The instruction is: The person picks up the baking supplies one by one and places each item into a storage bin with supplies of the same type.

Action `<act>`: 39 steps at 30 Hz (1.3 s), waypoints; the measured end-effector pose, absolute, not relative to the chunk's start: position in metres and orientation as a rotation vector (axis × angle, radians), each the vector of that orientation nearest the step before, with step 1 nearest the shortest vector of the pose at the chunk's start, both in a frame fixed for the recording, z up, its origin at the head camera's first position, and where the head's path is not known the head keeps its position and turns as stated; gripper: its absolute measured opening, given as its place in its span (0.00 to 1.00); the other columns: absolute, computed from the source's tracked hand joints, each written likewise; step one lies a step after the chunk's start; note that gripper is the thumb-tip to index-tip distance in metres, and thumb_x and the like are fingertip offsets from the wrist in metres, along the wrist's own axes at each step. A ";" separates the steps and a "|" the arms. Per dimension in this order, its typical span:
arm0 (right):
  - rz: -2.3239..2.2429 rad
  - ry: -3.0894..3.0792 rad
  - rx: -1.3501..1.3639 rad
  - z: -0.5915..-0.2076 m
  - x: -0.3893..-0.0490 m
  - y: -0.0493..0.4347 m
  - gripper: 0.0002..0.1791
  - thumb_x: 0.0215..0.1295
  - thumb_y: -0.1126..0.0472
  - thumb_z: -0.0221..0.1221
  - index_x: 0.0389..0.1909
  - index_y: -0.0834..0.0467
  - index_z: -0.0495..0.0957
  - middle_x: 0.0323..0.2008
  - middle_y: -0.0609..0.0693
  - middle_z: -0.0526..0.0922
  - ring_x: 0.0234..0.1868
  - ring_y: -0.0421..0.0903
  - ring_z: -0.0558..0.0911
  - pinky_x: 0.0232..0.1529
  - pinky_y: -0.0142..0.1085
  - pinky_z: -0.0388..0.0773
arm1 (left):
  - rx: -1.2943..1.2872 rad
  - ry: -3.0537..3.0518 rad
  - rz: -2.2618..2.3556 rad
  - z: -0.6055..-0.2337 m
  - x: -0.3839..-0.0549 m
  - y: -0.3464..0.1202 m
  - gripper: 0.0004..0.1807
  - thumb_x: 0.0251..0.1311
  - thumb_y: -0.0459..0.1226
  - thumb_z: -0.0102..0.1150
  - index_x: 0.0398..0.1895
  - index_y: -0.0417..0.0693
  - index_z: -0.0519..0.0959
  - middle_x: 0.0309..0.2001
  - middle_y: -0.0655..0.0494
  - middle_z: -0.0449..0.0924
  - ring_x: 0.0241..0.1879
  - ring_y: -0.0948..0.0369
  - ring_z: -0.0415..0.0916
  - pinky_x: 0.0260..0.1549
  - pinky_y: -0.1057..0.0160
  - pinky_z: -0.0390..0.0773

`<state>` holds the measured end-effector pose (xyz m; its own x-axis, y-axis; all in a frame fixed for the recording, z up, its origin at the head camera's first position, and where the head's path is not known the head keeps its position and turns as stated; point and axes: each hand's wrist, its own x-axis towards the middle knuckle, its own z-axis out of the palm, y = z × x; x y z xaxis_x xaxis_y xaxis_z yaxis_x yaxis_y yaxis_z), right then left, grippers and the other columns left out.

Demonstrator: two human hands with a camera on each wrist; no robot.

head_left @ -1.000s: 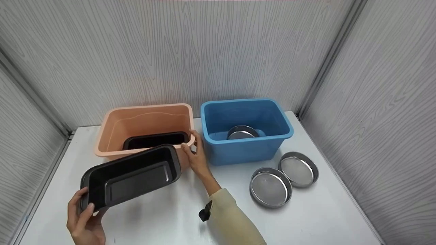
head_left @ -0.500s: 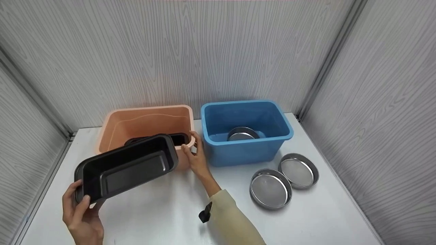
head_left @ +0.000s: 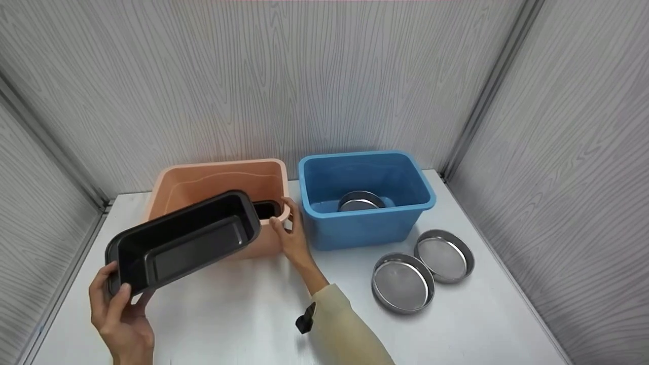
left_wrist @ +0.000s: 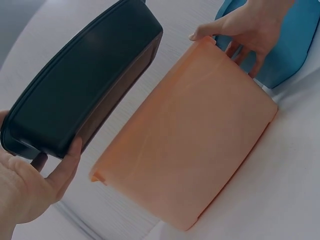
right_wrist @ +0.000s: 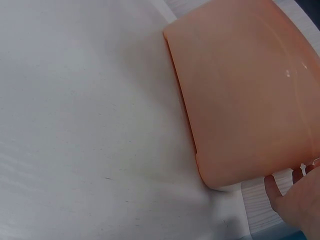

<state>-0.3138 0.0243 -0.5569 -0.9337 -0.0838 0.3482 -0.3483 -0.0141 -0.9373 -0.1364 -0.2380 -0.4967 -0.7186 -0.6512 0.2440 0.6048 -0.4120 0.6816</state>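
My left hand (head_left: 124,317) grips the near left end of a black loaf pan (head_left: 187,248), thumb on the front and fingers round the end. The pan is tilted, its hollow toward the head camera, and held up in front of the orange bin (head_left: 228,167). In the left wrist view the pan's outer side (left_wrist: 85,80) shows, apart from the bin. My right hand (head_left: 294,238) holds the bin's front right rim corner, also seen in the left wrist view. Inside the bin a second black pan (head_left: 267,209) shows only in part; the held pan hides the rest.
Right of the orange bin stands a blue bin (head_left: 367,228) with a round metal sieve (head_left: 360,203) inside. Two more round sieves, a near one (head_left: 403,284) and a farther one (head_left: 444,256), lie on the white table (head_left: 238,324). Grey wood-patterned walls (head_left: 304,76) enclose the table.
The left hand has raised the loaf pan and shifted it slightly left, over the bin's front, so it hides more of the pan inside. The right hand stays on the rim.
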 end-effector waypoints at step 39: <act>2.032 -2.071 0.446 -0.556 -0.314 0.026 0.34 0.78 0.57 0.58 0.80 0.51 0.58 0.79 0.49 0.61 0.74 0.56 0.63 0.72 0.63 0.64 | 0.107 -1.047 -2.126 -0.476 -0.198 -0.231 0.23 0.68 0.28 0.60 0.66 0.42 0.76 0.68 0.42 0.65 0.50 0.50 0.73 0.48 0.60 0.86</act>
<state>-0.3136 0.0256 -0.5562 -0.9332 -0.0703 0.3523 -0.3536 0.0060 -0.9354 -0.1979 -0.2308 -0.4764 -0.7149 -0.6577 0.2375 0.5891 -0.3835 0.7112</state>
